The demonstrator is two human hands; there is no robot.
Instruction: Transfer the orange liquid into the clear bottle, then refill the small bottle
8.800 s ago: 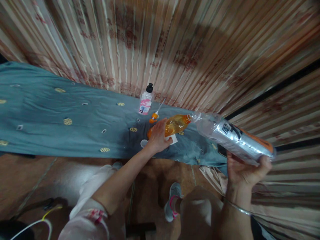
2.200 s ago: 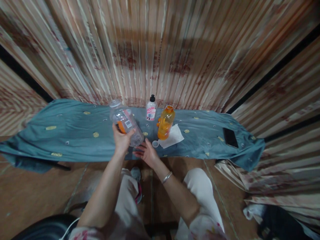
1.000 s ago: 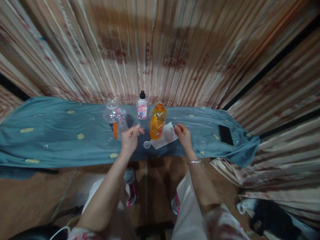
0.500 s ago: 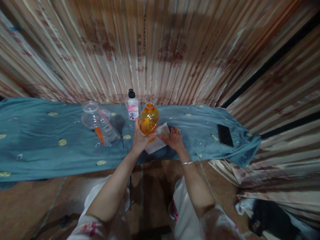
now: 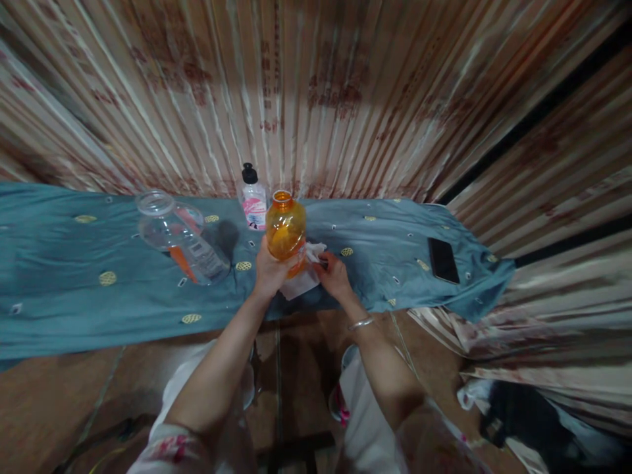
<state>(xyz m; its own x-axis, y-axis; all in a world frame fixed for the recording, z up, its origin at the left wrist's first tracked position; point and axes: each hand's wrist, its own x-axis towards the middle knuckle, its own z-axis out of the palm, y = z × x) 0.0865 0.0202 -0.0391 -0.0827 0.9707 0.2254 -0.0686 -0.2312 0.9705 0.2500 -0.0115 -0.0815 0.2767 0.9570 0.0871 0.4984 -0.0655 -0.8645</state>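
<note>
Left hand (image 5: 269,268) wrapped around uncapped orange bottle (image 5: 285,228) at frame centre; right hand (image 5: 334,275) pinching white tissue (image 5: 305,280) just beside it.

Bottle: I'm seeing a squat orange translucent plastic bottle (image 5: 286,228) standing upright with its neck uncapped, amber liquid sitting in its lower part. It's being gripped around its base, raised a little over the teal patterned cloth (image 5: 74,263).

Tissue: a crumpled white paper tissue (image 5: 305,280) is lying just right of the bottle's base, touching it. One edge is getting pinched and lifted, while the rest is trailing down onto the cloth near the front edge.
</note>
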